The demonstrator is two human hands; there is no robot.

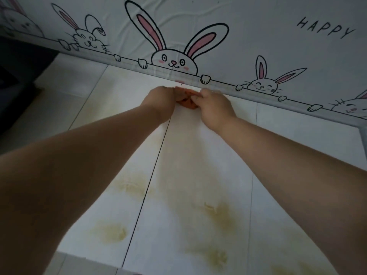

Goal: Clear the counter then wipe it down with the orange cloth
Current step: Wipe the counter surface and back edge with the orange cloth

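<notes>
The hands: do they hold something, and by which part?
Both hands, left and right, grip the bunched orange cloth between them at the counter's back edge, one on each side.

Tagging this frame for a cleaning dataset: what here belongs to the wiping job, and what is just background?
Job:
orange cloth, bunched under both hands
left hand
right hand
tiled counter
yellowish stains

Background:
bunny wall covering
HAPPY lettering
</notes>
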